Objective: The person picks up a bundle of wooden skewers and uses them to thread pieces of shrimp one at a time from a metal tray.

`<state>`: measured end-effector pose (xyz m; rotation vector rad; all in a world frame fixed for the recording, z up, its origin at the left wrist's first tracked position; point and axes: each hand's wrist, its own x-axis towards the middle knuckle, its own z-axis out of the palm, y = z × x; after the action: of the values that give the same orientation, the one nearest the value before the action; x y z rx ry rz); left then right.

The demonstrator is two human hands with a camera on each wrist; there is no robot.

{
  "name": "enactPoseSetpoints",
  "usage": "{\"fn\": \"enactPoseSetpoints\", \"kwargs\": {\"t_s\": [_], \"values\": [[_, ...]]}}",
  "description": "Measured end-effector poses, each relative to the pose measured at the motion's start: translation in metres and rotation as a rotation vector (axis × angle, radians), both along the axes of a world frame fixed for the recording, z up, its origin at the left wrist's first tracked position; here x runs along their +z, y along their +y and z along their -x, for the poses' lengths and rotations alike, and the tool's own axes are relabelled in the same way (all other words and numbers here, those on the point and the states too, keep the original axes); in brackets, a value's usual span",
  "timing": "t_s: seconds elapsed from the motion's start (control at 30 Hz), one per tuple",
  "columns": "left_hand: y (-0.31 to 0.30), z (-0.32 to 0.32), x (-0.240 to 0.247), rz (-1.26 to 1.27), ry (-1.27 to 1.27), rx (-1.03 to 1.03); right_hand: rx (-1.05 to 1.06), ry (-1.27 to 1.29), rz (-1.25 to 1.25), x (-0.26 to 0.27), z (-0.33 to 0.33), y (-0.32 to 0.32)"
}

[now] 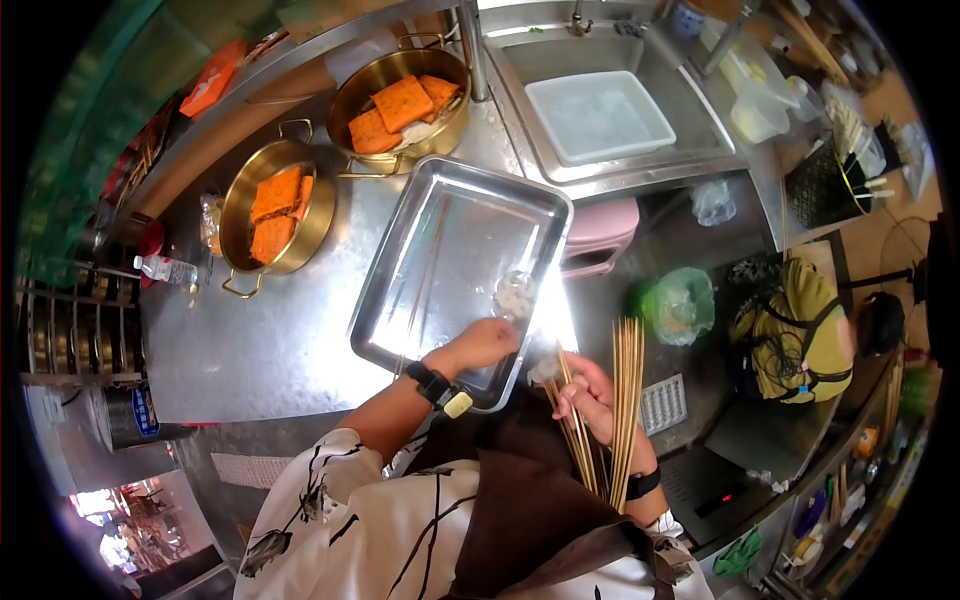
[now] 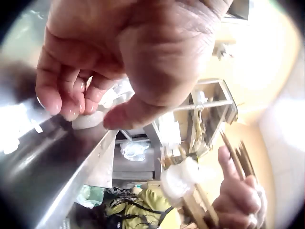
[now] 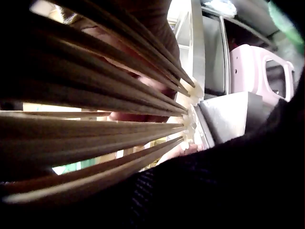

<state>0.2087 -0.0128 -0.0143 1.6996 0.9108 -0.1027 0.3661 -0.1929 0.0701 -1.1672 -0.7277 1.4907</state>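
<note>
Over the near right edge of a steel tray (image 1: 440, 290), my left hand (image 1: 480, 345) has its fingers bent toward the thumb. A soft white translucent piece of food (image 2: 88, 120) lies between its fingertips and thumb. Several similar white pieces (image 1: 515, 292) sit in the tray just beyond this hand. My right hand (image 1: 590, 395), right of the tray, grips a bundle of bamboo skewers (image 1: 625, 400). White food (image 2: 178, 181) is on the tips of some skewers, also at the skewer ends (image 3: 190, 124) in the right wrist view.
Two brass pans (image 1: 325, 215) (image 1: 455, 125) with orange-red blocks stand left of and behind the tray. A white basin (image 1: 600, 150) sits in the sink (image 1: 520, 70). Pink stool (image 1: 605, 235), green bag (image 1: 682, 305) and yellow-green backpack (image 1: 795, 335) are to the right.
</note>
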Motion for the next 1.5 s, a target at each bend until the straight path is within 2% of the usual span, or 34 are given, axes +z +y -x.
{"fn": "enactPoseSetpoints", "kwargs": {"t_s": [0.03,0.17,0.23,0.27,0.33,0.47,0.7,1.27,1.5], "values": [[-0.001,0.001,-0.002,0.264,-0.019,0.114,0.005,-0.012,0.002,0.001,0.002,0.001],[-0.008,0.005,-0.010,0.334,-0.049,0.112,0.045,-0.079,0.004,0.008,0.006,0.004],[-0.008,0.007,-0.006,0.368,-0.130,0.272,0.050,-0.083,0.000,0.010,0.009,0.005],[-0.007,0.010,-0.004,0.365,-0.134,0.271,0.056,-0.079,-0.004,0.010,0.010,0.005],[-0.007,0.015,0.020,0.586,-0.327,0.576,0.065,-0.075,-0.004,0.008,0.012,0.005],[-0.007,0.016,0.054,0.680,-0.468,0.684,0.081,-0.063,-0.018,0.006,0.019,0.008],[-0.019,0.008,0.087,0.709,-0.529,0.693,0.105,-0.071,-0.052,0.004,0.024,0.006],[-0.031,0.003,0.092,0.586,-0.546,0.619,0.109,-0.032,-0.137,0.001,0.024,0.002],[-0.038,0.001,0.096,0.657,-0.503,0.609,0.081,0.017,-0.128,0.005,0.024,0.004]]}}
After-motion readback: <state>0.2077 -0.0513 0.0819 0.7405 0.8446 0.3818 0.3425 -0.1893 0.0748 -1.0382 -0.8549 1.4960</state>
